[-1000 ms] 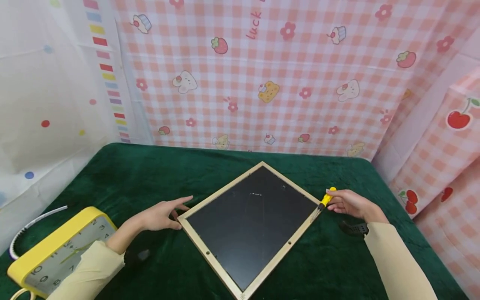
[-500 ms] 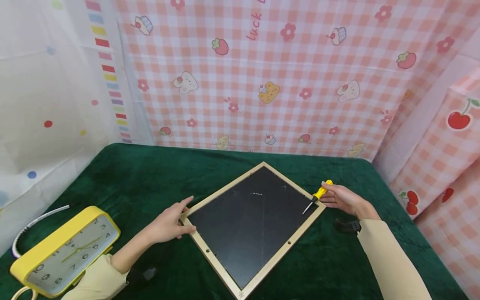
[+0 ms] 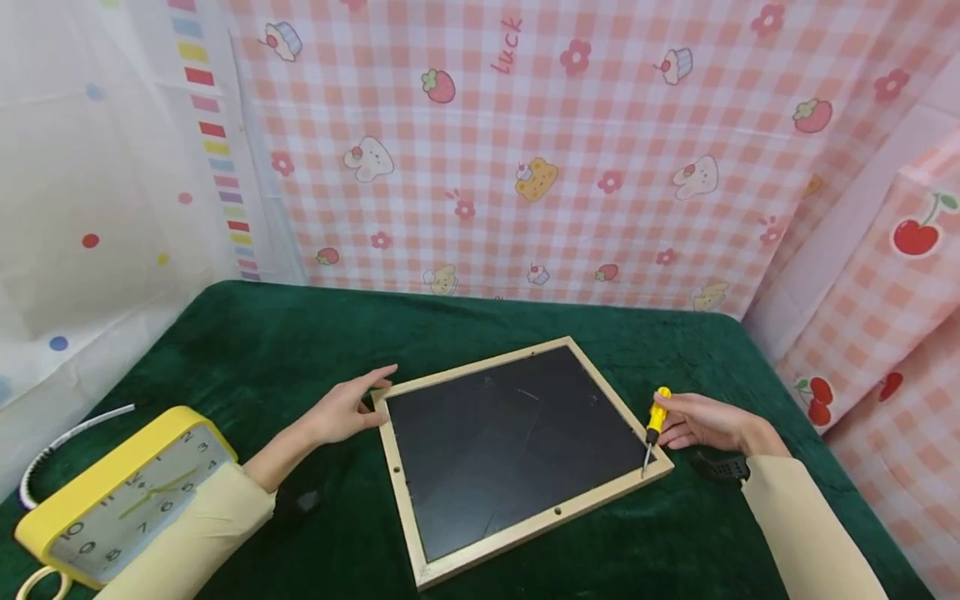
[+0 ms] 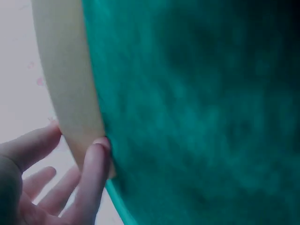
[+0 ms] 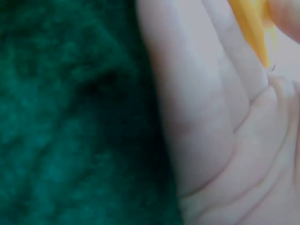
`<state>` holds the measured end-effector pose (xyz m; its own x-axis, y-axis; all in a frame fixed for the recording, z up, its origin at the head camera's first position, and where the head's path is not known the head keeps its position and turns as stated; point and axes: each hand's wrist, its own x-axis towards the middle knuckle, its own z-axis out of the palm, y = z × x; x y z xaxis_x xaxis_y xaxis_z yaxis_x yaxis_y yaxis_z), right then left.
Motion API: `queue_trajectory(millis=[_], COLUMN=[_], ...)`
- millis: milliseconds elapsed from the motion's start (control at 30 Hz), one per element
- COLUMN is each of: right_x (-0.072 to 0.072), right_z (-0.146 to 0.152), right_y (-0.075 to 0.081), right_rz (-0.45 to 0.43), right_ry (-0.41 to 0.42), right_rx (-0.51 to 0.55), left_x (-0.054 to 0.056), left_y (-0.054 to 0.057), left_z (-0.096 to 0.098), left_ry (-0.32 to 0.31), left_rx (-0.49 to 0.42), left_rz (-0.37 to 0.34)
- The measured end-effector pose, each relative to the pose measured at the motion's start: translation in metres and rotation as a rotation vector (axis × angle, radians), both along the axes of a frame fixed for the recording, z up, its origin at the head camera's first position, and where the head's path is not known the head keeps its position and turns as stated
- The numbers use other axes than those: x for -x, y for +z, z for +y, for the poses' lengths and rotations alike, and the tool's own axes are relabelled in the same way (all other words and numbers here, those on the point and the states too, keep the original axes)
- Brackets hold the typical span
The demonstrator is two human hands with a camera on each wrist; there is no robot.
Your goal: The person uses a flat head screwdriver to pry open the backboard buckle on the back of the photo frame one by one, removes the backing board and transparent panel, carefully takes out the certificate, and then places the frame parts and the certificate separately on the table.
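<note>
A blackboard (image 3: 517, 442) in a pale wooden frame lies on the green cloth, its near long side slanting up to the right. At its far left corner my left hand (image 3: 347, 410) holds the frame between thumb and fingers. The left wrist view shows fingertips on both edges of the wooden strip (image 4: 70, 70). My right hand (image 3: 701, 421) pinches the yellow handle of a screwdriver (image 3: 658, 417) beside the right corner. Its metal shank points down, the tip at the frame's wood there. In the right wrist view, only part of the yellow handle (image 5: 251, 28) shows past the palm.
A yellow clock (image 3: 127, 500) lies at the left, partly under the left sleeve. Beside it curls a white cord (image 3: 56, 450). Green cloth (image 3: 337, 325) covers the table. A pink checked curtain (image 3: 487, 150) hangs behind.
The blackboard has turned clockwise, with my left hand moving away from me along with its corner. My right hand has shifted nearer, and the screwdriver now stands steeper at the right corner.
</note>
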<state>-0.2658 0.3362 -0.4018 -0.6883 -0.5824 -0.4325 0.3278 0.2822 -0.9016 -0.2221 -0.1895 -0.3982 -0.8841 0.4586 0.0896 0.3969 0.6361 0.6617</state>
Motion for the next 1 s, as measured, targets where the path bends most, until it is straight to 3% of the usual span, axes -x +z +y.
queue_trajectory(millis=[267, 500, 700, 833, 1000], right_x=[-0.012, -0.02, -0.026, -0.024, -0.022], right_z=[-0.002, -0.012, -0.018, -0.017, -0.024], right_y=[0.001, 0.004, 0.006, 0.016, 0.042], right_rz=[-0.047, -0.076, -0.105, -0.014, 0.213], right_ry=[0.183, 0.253, 0.269, 0.245, 0.117], right_rx=[0.065, 0.016, -0.006, -0.027, 0.021], left_x=[0.021, 0.035, 0.04, 0.04, 0.04], left_y=[0.0, 0.0, 0.001, 0.0, -0.002], left_z=[0.004, 0.01, 0.011, 0.009, 0.007], left_ry=[0.059, 0.096, 0.085, 0.057, 0.053], left_rx=[0.006, 0.041, 0.047, 0.035, -0.016], left_rz=[0.011, 0.004, -0.036, -0.086, -0.133])
